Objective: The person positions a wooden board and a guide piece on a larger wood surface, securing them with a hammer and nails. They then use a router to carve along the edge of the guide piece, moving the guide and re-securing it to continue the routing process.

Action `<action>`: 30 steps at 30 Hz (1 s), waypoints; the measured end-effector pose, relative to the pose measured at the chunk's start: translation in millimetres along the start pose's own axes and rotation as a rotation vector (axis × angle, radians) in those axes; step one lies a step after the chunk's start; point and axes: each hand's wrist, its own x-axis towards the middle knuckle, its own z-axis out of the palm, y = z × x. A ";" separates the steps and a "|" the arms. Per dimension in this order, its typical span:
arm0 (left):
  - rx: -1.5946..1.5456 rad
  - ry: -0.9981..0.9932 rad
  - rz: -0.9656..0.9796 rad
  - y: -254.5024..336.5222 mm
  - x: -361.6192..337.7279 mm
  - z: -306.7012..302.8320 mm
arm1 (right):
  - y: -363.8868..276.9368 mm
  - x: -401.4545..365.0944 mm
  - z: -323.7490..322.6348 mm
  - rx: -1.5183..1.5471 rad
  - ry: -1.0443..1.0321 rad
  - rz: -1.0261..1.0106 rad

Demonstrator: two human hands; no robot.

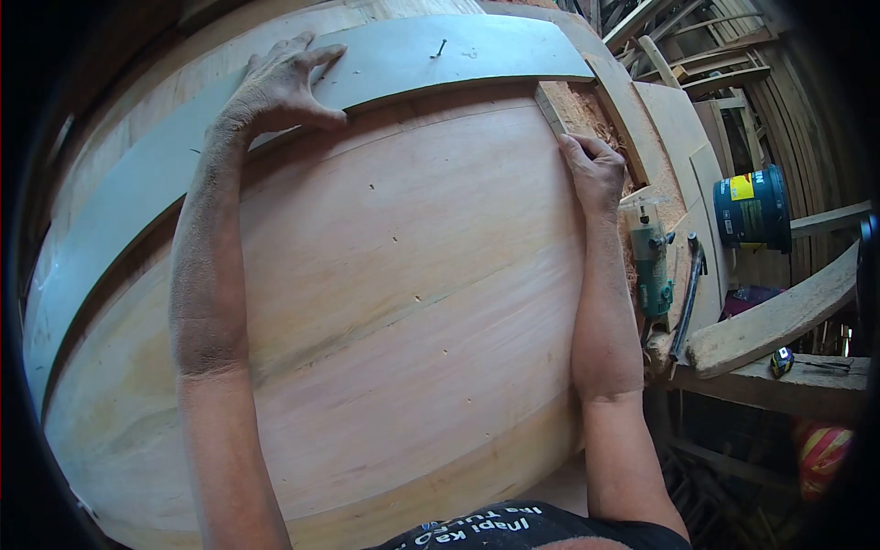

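My left hand [280, 87] rests with fingers spread on a long, curved, pale board [431, 57], its thumb over the lower edge. A nail [440, 48] stands up from that board. Under it lies a broad wooden panel [412, 247] with a few small holes. At the panel's right edge, my right hand [598, 172] is closed on the near end of a short wooden block [552, 108]. The block's far end meets the underside of the curved board near its right tip. Wood shavings [605, 119] lie beside the block.
To the right lie a green power trimmer [653, 270] and a hammer [687, 293]. Beyond them are a dark bucket [753, 211] on its side, a curved timber [779, 316] and a tape measure [782, 361]. Scrap lumber [724, 60] is piled at the upper right.
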 end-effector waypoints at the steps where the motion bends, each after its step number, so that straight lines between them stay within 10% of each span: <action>1: 0.001 -0.008 0.001 1.7 -0.7 -1.5 | 0.0 -1.2 -0.4 0.007 -0.003 0.012; 30: 0.000 -0.046 -0.074 1.7 1.8 2.8 | -12.1 0.7 5.2 -0.202 0.031 -0.138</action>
